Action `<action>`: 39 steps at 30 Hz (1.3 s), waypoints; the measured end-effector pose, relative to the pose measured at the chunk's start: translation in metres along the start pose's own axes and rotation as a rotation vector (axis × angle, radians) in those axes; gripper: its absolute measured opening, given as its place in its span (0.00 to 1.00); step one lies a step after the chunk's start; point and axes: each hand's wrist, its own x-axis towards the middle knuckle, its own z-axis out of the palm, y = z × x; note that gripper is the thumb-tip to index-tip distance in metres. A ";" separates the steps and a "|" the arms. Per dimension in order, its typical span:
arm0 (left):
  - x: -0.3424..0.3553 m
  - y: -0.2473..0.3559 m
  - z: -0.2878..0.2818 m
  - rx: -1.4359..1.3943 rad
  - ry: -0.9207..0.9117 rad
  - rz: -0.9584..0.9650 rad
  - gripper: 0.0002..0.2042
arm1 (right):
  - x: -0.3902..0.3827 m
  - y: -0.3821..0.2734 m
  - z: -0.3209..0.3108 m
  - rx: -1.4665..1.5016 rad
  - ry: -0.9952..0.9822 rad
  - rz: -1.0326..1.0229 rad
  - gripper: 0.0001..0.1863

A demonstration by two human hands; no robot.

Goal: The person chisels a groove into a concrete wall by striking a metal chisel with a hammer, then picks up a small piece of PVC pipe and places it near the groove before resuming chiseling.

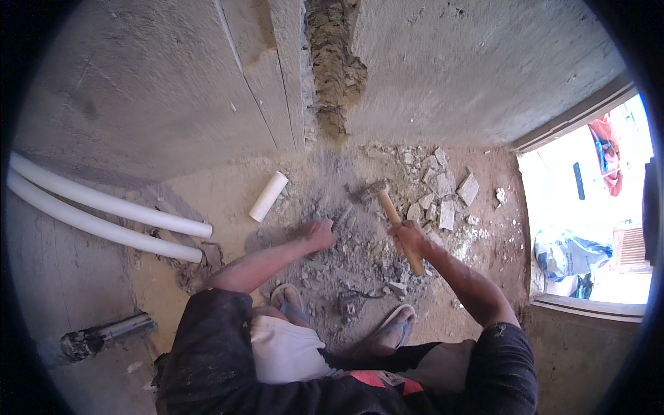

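My right hand (409, 238) is closed around the wooden handle of a hammer (389, 207), whose dark metal head lies toward the wall, low over the rubble. To its left, my left hand (319, 235) is a closed fist on a chisel (344, 216); the dust-coloured shaft is hard to make out against the debris. The hammer head is apart from my left fist. Just beyond my hands, a rough vertical channel (333, 76) is cut into the plastered wall (443, 76) and runs down to the floor.
A short white pipe piece (268, 196) lies left of my hands. Two long white pipes (104, 200) stretch in from the left. Broken plaster chunks (447, 215) litter the floor by the wall. My sandalled feet (392, 330) stand nearby, with a bright doorway (588, 200) at right.
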 end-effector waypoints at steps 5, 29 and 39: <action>0.034 -0.020 0.004 -0.574 0.378 0.043 0.17 | -0.054 -0.032 -0.008 -0.215 0.127 -0.163 0.14; 0.135 0.028 -0.132 -2.408 -0.030 0.406 0.12 | -0.136 -0.125 0.005 -0.004 0.768 -0.681 0.14; 0.139 0.042 -0.146 -2.550 0.096 0.350 0.11 | -0.164 -0.174 0.003 0.342 0.988 -1.170 0.09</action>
